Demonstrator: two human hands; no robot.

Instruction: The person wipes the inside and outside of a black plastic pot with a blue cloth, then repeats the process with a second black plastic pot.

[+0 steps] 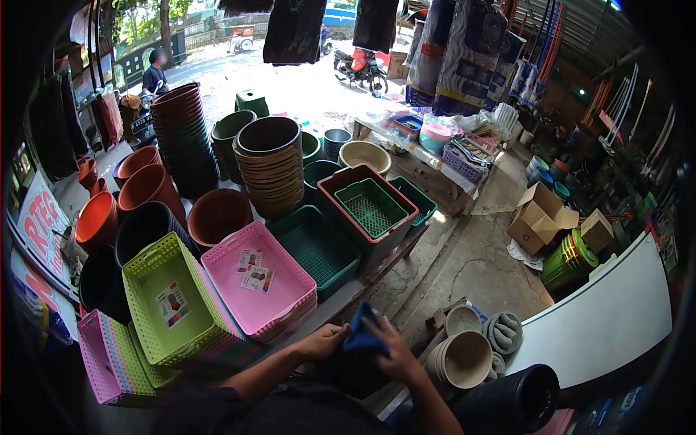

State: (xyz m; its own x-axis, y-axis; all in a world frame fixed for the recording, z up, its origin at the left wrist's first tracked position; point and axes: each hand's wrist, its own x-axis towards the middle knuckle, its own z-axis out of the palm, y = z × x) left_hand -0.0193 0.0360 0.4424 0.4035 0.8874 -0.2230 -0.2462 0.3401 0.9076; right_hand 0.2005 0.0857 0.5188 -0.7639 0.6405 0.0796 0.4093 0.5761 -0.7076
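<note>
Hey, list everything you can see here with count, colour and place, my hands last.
blue cloth: one, blue, between the hands
pink basket: one atop a stack, pink, table
lime basket: one atop a stack, lime, left of pink
green basin: at least one, dark green, right of pink
tall pots: stacked, tan and dark, behind
beige pots: stacked, beige, near right
cardboard boxes: at least two, brown, right
white panel: one, white, right
motorcycles: at least two, outside
person: one, dark top, far left
other goods: too many or dim to count
left hand: one, bare, at cloth
right hand: one, bare, at cloth
</note>
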